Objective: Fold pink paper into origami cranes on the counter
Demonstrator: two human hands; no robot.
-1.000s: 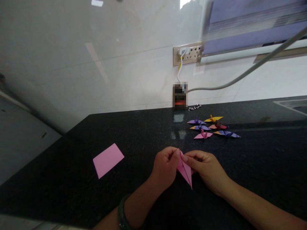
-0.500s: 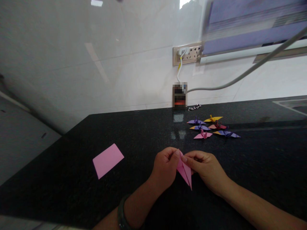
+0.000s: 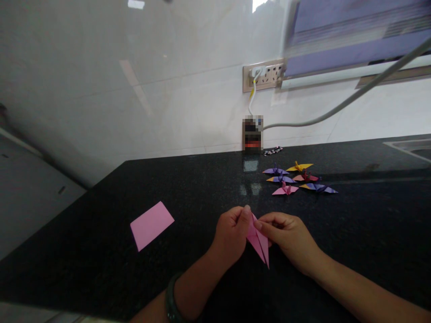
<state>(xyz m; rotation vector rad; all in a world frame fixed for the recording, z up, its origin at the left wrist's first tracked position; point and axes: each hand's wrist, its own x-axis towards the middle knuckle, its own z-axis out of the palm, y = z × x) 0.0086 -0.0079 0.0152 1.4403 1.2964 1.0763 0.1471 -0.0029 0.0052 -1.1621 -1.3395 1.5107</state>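
A folded pink paper piece [image 3: 259,242], long and pointed, is held just above the black countertop [image 3: 101,215] between both hands. My left hand [image 3: 232,233] pinches its upper left edge with thumb and fingers closed. My right hand [image 3: 289,237] pinches the upper right side, fingers curled. The paper's sharp tip points down toward me. A dark band sits on my left wrist [image 3: 171,300].
A flat pink paper sheet [image 3: 151,224] lies to the left. Several finished paper cranes [image 3: 296,179] in purple, yellow, pink and red sit behind my hands. A small device [image 3: 252,134] leans on the wall below a socket strip [image 3: 264,76], with cables. A sink edge [image 3: 407,146] shows far right.
My left thumb has shifted slightly upward along the paper's top edge. The folded piece has tilted a little. Nothing else has moved.
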